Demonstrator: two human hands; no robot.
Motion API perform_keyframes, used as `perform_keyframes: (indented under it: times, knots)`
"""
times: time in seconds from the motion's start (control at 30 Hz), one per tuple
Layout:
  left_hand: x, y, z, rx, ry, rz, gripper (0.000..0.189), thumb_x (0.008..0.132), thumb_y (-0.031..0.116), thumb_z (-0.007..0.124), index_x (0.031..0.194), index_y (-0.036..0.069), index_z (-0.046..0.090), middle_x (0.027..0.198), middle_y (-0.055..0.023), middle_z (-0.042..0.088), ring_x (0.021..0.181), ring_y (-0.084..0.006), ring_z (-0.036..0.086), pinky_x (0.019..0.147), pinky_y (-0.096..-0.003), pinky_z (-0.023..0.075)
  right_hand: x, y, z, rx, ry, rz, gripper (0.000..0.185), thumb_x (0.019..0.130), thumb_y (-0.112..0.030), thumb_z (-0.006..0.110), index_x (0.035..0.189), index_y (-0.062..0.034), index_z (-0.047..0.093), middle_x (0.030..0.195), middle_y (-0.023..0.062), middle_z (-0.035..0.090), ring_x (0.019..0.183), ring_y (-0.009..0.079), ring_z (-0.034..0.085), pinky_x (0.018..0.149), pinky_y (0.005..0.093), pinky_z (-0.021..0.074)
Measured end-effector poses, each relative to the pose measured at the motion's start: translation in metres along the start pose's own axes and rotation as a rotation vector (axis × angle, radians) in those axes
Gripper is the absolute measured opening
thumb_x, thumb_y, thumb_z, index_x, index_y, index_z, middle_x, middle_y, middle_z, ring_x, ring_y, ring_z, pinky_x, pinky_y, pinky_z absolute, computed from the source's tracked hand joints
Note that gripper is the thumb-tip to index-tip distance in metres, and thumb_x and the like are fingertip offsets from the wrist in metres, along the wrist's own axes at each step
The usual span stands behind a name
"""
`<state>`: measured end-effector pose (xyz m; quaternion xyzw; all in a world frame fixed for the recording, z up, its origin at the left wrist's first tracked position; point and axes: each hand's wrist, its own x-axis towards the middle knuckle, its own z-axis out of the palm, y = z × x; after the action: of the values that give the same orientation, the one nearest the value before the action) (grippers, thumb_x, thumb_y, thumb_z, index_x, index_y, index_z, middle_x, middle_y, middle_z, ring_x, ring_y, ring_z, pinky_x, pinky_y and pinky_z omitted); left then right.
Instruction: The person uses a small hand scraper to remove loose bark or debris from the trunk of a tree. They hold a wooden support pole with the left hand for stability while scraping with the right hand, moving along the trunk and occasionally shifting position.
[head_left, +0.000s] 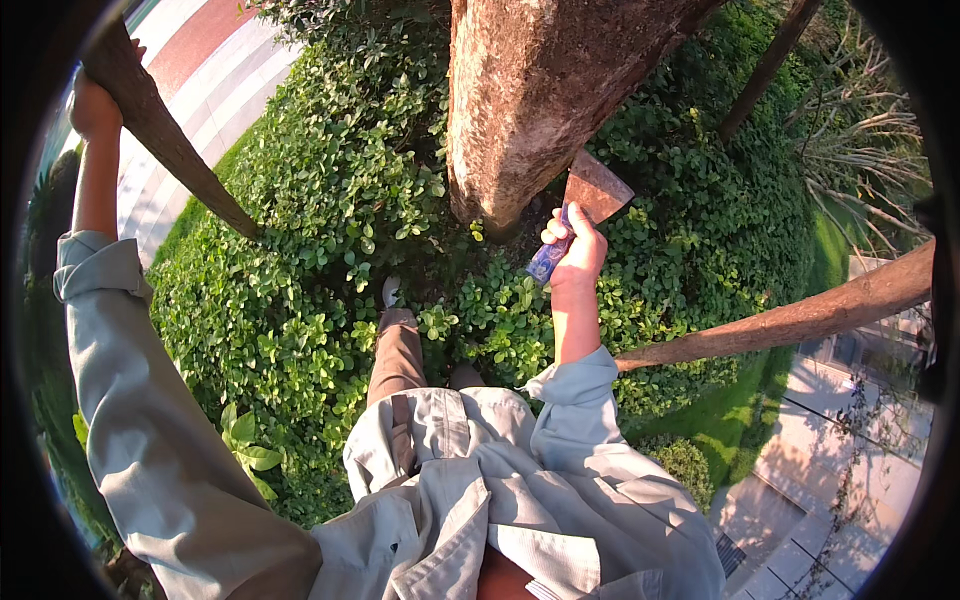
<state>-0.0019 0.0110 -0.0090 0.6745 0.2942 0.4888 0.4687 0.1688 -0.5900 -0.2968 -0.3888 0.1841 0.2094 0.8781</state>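
Observation:
My right hand (581, 244) is closed around the blue patterned handle of a scraper (598, 187), whose wide, rust-brown metal blade points up and to the right. The blade lies beside or against the lower right side of a thick tree trunk (517, 105) with rough brown bark; whether they touch I cannot tell. At the upper left, my left hand (96, 109) grips a slanted wooden pole (169, 127), its fingertips showing on the far side. The lower end of that pole goes down into leafy ground cover (315, 225).
Dense low plants surround my legs and the trunk. Another slanted pole (780, 322) runs from beside my right sleeve to the right. A thinner trunk or pole (769, 71) and bare branches (862, 135) are at the upper right. Paving (225, 75) lies beyond the plants at the upper left.

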Motion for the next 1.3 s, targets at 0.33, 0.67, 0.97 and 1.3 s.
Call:
perform_keyframes:
  times: [0.33, 0.67, 0.97, 1.3]
  knots:
    - [-0.008, 0.007, 0.011, -0.057, -0.007, -0.021, 0.053, 0.107, 0.024, 0.029, 0.139, -0.012, 0.051, 0.128, -0.0284, 0.066, 0.115, -0.0400, 0.068, 0.109, -0.0460, 0.0499, 0.006, 0.018, 0.010, -0.088, 0.148, 0.065, 0.014, 0.095, -0.008, 0.069, 0.097, 0.0042, 0.062, 0.084, 0.0144, 0.064, 0.058, 0.0185, 0.055, 0.051, 0.0352, 0.0448]
    - [0.004, -0.005, -0.001, 0.042, -0.044, 0.017, 0.052, 0.108, 0.023, 0.027, 0.135, -0.009, 0.057, 0.123, -0.0220, 0.071, 0.112, -0.0315, 0.071, 0.104, -0.0378, 0.0523, -0.031, 0.013, 0.016, -0.147, 0.036, 0.076, 0.017, 0.095, -0.012, 0.071, 0.100, 0.0027, 0.064, 0.087, 0.0127, 0.064, 0.063, 0.0160, 0.056, 0.054, 0.0328, 0.0461]
    - [0.011, -0.016, -0.009, 0.035, -0.079, 0.049, 0.051, 0.106, 0.020, 0.026, 0.132, -0.009, 0.060, 0.119, -0.0201, 0.073, 0.108, -0.0303, 0.072, 0.101, -0.0359, 0.0535, -0.006, -0.036, 0.018, -0.317, -0.161, 0.232, 0.021, 0.097, -0.007, 0.066, 0.101, 0.0127, 0.061, 0.089, 0.0146, 0.063, 0.065, 0.0175, 0.058, 0.054, 0.0335, 0.0488]
    - [0.004, -0.010, -0.006, -0.015, -0.102, -0.001, 0.056, 0.107, 0.024, 0.022, 0.129, -0.009, 0.062, 0.117, -0.0207, 0.074, 0.108, -0.0308, 0.072, 0.103, -0.0359, 0.0525, 0.002, -0.083, 0.043, -0.514, -0.326, 0.209, 0.035, 0.102, -0.022, 0.061, 0.107, 0.0127, 0.062, 0.065, -0.0015, 0.050, 0.055, 0.0078, 0.049, 0.046, 0.0210, 0.0382]
